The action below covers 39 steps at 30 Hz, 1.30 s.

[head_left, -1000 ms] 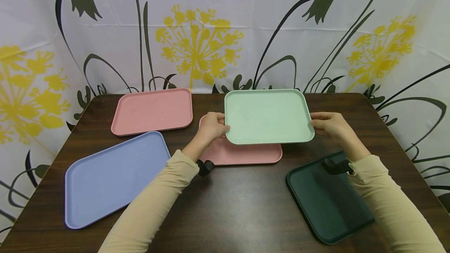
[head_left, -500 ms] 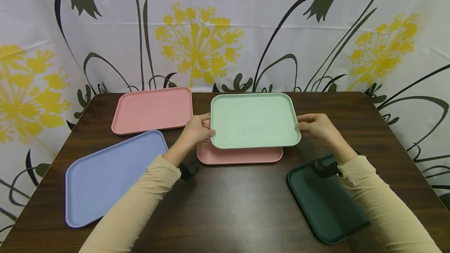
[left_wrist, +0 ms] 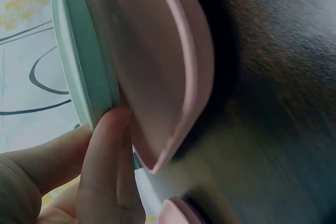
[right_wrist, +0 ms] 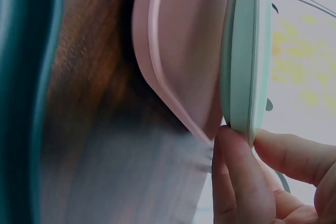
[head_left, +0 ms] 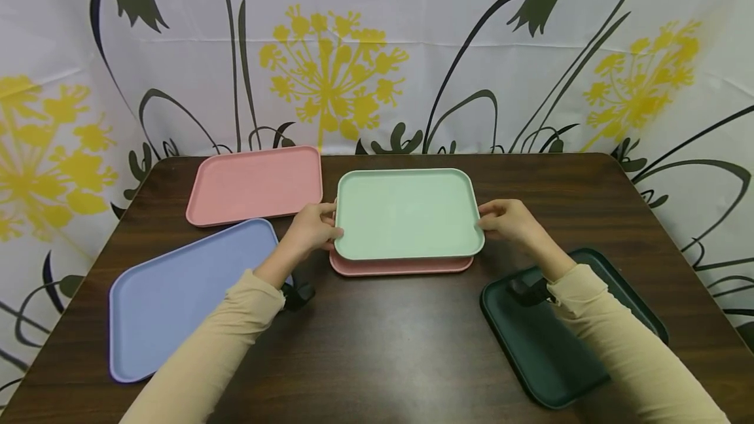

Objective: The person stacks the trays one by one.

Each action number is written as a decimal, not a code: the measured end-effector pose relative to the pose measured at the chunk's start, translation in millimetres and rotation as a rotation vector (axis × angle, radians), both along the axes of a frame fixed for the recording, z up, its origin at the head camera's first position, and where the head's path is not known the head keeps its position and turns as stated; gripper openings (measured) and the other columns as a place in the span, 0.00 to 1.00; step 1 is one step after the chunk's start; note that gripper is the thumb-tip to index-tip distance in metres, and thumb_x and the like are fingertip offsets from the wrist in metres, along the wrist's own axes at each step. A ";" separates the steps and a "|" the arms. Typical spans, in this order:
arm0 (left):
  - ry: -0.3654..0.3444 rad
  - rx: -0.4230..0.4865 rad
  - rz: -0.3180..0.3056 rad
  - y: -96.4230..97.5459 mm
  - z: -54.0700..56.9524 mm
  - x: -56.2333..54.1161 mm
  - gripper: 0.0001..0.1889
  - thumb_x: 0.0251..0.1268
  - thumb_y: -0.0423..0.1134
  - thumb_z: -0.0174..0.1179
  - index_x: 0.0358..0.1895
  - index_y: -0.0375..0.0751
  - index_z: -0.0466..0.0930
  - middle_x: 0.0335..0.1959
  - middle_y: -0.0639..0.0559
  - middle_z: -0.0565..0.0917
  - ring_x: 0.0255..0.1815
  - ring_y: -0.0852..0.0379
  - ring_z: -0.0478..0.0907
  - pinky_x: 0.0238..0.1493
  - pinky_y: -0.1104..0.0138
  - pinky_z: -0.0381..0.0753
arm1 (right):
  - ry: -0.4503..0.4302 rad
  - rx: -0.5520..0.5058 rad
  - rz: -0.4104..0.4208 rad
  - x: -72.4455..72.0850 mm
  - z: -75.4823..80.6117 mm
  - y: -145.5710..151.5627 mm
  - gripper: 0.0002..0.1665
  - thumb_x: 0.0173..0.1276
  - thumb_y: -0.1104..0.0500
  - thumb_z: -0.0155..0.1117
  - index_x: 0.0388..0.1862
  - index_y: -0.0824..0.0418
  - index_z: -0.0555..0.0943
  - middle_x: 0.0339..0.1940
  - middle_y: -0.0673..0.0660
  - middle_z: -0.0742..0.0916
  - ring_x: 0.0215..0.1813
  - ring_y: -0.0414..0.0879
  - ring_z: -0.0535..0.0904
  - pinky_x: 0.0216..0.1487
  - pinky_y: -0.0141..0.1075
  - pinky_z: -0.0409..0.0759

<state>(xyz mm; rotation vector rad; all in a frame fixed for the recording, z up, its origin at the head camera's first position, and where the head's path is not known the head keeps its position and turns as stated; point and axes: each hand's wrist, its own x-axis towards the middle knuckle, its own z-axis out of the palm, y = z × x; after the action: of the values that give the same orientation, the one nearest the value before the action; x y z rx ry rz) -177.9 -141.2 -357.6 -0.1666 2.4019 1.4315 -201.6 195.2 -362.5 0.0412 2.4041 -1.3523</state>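
A mint green tray (head_left: 409,214) hangs level just above a pink tray (head_left: 400,267), covering most of it in the head view. My left hand (head_left: 311,228) pinches its left end, thumb on the rim and fingers beneath. At the opposite end, my right hand (head_left: 511,220) pinches the rim in the same way. Both wrist views show a gap between the green tray (left_wrist: 86,51) and the pink tray (right_wrist: 184,40) below it, with fingertips under the green edge.
Another pink tray (head_left: 256,185) lies at the back left of the dark wooden table (head_left: 389,345). A blue tray (head_left: 188,300) sits slanted at the left, partly under my left arm. The dark green tray (head_left: 554,345) lies beneath my right forearm. A flowered curtain (head_left: 377,51) hangs behind.
Both hands have carried the mint green tray leftward and down, from right of the middle pink tray to right over it. The other trays have stayed put.
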 end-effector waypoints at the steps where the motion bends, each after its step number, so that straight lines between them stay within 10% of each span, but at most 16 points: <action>1: -0.010 -0.009 -0.001 -0.9 0.2 0.7 0.32 0.62 0.23 0.55 0.70 0.28 0.58 0.51 0.26 0.77 0.30 0.59 0.78 0.29 0.68 0.86 | -0.003 0.000 0.003 0.2 -1.0 -0.9 0.26 0.65 0.67 0.59 0.60 0.80 0.69 0.34 0.54 0.83 0.32 0.34 0.79 0.46 0.36 0.87; 16: -0.066 -0.042 -0.010 -7.1 -5.9 6.1 0.31 0.64 0.25 0.54 0.71 0.30 0.57 0.53 0.27 0.76 0.41 0.52 0.79 0.39 0.64 0.88 | -0.054 -0.015 0.010 4.7 -12.0 -9.7 0.26 0.66 0.68 0.59 0.60 0.79 0.69 0.37 0.58 0.83 0.34 0.37 0.80 0.47 0.38 0.86; 39: -0.057 -0.082 0.002 -10.9 -14.6 7.5 0.32 0.57 0.24 0.55 0.69 0.31 0.63 0.47 0.32 0.80 0.30 0.59 0.77 0.31 0.68 0.87 | -0.031 -0.008 0.013 6.1 -19.5 -12.9 0.23 0.65 0.67 0.61 0.55 0.79 0.71 0.40 0.63 0.85 0.34 0.37 0.80 0.47 0.38 0.86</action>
<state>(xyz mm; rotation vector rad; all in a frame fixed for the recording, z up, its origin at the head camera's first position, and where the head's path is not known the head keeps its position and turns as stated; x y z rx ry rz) -170.4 -152.1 -372.2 -0.2267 2.4159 1.3124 -195.5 182.4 -382.0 0.0446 2.3691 -1.3461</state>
